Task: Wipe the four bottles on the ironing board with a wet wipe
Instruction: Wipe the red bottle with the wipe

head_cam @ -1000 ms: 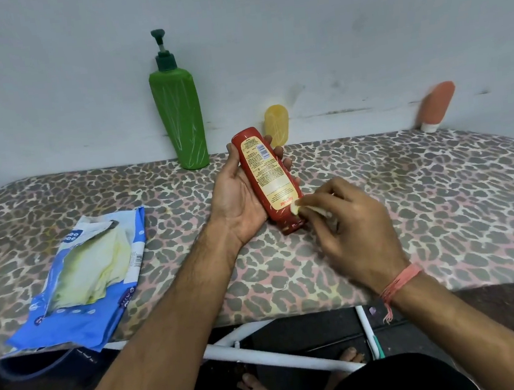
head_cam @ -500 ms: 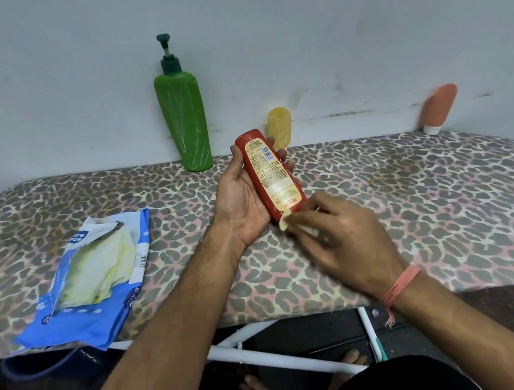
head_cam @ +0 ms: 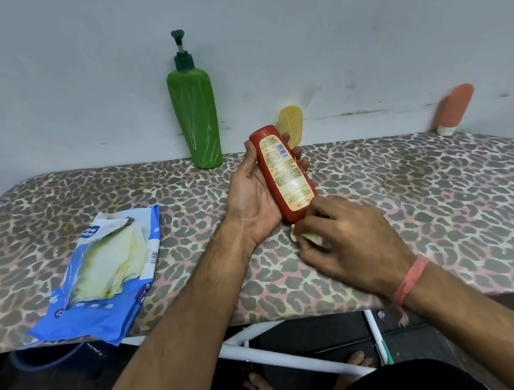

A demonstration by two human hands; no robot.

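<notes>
The red bottle (head_cam: 283, 172) is held just above the middle of the ironing board (head_cam: 441, 193), tilted with its base toward 11 o'clock and its cap end toward 5 o'clock, label side turned up — a pose that seems chosen to expose the printed face to the wipe. It is cradled in the left hand (head_cam: 251, 201), palm up, thumb along its left edge and fingertips curled round the right edge, so the grip is closed on it from beneath. At the bottle's lower end the wet wipe (head_cam: 305, 237) is pinched in a bunch by the curled fingers of the right hand (head_cam: 347, 239), knuckles up, wrist angled in from 4 o'clock; the wipe is seen at, or just past, the cap end, though contact cannot be confirmed. Against the wall the green pump bottle (head_cam: 195, 118) is stood at 12 o'clock, the yellow bottle (head_cam: 291, 120) partly hidden behind the red one, and the orange tube (head_cam: 455, 108) leaned at 2 o'clock — judged as set back for working room. The opened wipes packet (head_cam: 98, 277) is laid at 9 o'clock, within reach.
</notes>
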